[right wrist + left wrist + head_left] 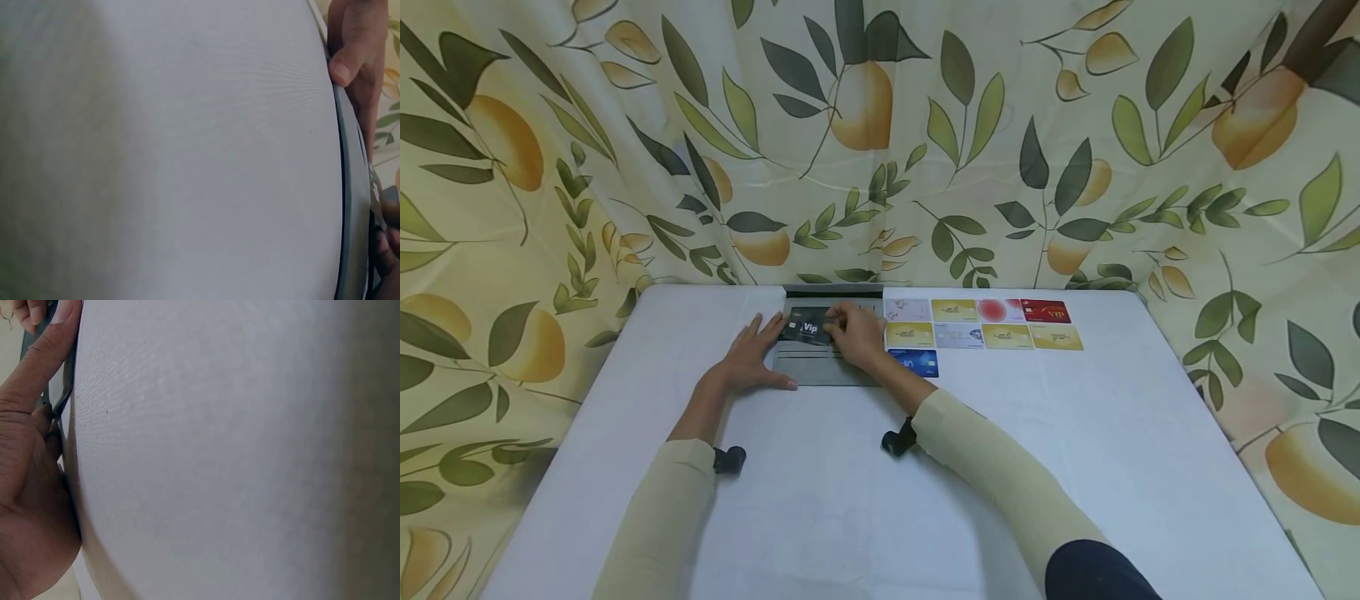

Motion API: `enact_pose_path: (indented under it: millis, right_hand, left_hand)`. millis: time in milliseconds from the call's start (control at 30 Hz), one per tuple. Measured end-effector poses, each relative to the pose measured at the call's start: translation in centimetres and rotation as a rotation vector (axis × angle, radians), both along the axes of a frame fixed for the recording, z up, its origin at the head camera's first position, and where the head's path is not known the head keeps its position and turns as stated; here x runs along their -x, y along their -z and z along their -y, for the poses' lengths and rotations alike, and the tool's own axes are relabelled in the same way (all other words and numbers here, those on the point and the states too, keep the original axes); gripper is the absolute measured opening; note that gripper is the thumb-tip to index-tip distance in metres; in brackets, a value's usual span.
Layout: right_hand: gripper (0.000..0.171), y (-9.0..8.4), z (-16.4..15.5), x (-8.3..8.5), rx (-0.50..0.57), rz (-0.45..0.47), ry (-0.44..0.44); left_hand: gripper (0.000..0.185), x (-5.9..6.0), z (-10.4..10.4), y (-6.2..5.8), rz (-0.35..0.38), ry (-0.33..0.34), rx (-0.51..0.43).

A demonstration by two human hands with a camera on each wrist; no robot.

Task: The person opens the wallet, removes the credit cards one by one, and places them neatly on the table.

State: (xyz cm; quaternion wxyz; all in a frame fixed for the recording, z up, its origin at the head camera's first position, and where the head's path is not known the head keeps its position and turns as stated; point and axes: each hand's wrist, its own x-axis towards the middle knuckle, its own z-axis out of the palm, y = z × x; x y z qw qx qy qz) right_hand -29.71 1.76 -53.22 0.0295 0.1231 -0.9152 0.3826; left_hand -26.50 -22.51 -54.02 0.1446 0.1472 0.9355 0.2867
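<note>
— What's nearest you?

— My two sleeved forearms, lying on the white table (1075,467), with a small black camera strapped at each wrist.

— And your left hand?

— My left hand (751,360) lies flat, fingers straight and spread, pressing on the left edge of the grey card holder (820,367). The thumb runs along the holder's near edge. The left wrist view shows little but tablecloth, with my thumb (44,356) against the grey edge.

— The right one?

— My right hand (853,335) is over the holder's upper right part, just beside the left. Its fingers curl around a black VIP card (808,327) and pinch it by its right end. The card sits between my two hands, above the holder's slots; whether it has entered a slot, I cannot tell.

— What lies past your right hand?

— Just to its right, a blue card (916,362) on the table. Farther out, two rows of cards (985,325): gold, silver, pale ones and a red one at the far right end. Behind everything hangs a curtain (880,142) printed with leaves and yellow fruit.
</note>
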Motion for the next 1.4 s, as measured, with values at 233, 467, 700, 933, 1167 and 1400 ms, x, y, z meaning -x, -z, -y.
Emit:
enact_pose_path:
  millis: [233, 467, 700, 933, 1167, 1400]
  right_hand:
    - [0.059, 0.1, 0.3, 0.2, -0.113, 0.047, -0.036]
    - [0.058, -0.1, 0.1, 0.4, -0.111, 0.045, -0.025]
    - [0.057, -0.6, -0.4, 0.3, -0.187, -0.008, -0.028]
    - [0.058, -0.8, -1.3, 0.1, -0.207, -0.018, -0.029]
    - [0.057, -0.9, -2.4, -0.2, -0.158, -0.046, -0.056]
    - [0.056, -0.9, -3.5, -0.8, -0.139, -0.063, -0.063]
  left_hand:
    - [0.129, 0.2, 0.2, 0.3, 0.019, -0.005, 0.008]
    - [0.129, -0.1, 0.0, -0.2, 0.006, 0.000, 0.003]
    - [0.128, -0.1, -0.1, -0.4, 0.010, -0.008, -0.002]
    - [0.126, -0.4, -0.3, -0.9, 0.019, -0.007, 0.006]
    - [0.127, -0.4, -0.3, -1.0, 0.023, -0.021, 0.000]
    - [0.127, -0.4, -0.3, -0.8, 0.013, -0.009, -0.003]
